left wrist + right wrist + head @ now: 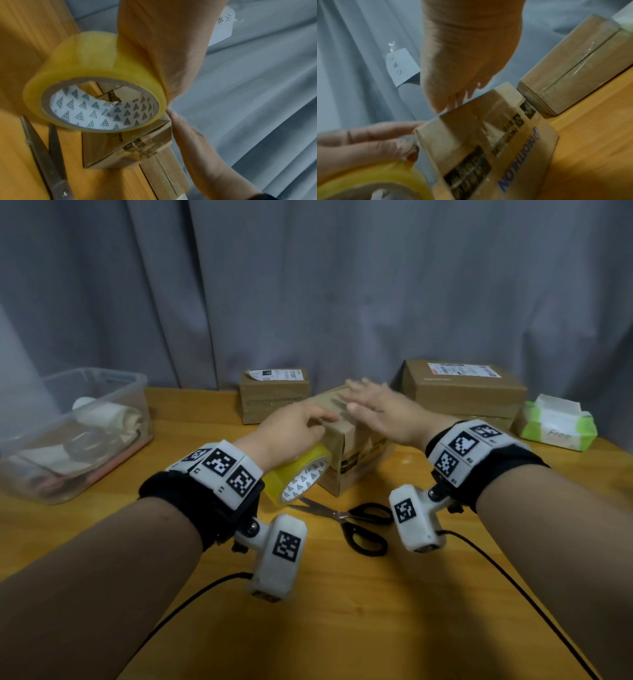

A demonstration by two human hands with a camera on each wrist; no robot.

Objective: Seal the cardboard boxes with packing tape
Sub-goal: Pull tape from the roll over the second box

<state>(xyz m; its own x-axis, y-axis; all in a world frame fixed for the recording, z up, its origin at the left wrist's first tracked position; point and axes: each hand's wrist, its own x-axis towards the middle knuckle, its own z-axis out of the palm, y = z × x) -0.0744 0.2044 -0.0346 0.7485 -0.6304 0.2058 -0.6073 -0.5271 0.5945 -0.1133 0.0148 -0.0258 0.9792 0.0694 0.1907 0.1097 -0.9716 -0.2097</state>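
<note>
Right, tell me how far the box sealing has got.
Done: the large box at the back right shows clear tape along its seam. In hand: the left hand grips the tape roll at the middle box, with the right hand flat on top. Left: cutting with the scissors; the small back box's state is unclear.

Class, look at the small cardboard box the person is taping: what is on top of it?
On the small brown cardboard box, the right hand lies flat and the left hand reaches its near edge, holding a yellow tape roll. The seam beneath them is covered.
</note>
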